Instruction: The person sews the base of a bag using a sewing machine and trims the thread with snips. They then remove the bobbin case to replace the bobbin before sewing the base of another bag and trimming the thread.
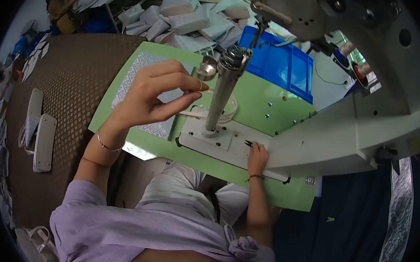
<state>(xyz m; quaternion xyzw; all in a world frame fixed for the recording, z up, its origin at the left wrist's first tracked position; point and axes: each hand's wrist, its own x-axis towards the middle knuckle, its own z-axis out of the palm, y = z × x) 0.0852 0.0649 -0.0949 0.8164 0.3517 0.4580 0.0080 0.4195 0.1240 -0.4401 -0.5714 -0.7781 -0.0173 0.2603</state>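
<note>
Black snips (249,143), probably light, stiff and best held behind the points, are lying on the machine base (239,155) under the right hand (258,157), grip curled, as the left (150,87) is hovering, near-closed, beside the post (220,101), both holds unclear.

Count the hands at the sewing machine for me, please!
2. The left hand is raised beside the metal post; the right hand is on the machine's white base. No others show there.
</note>
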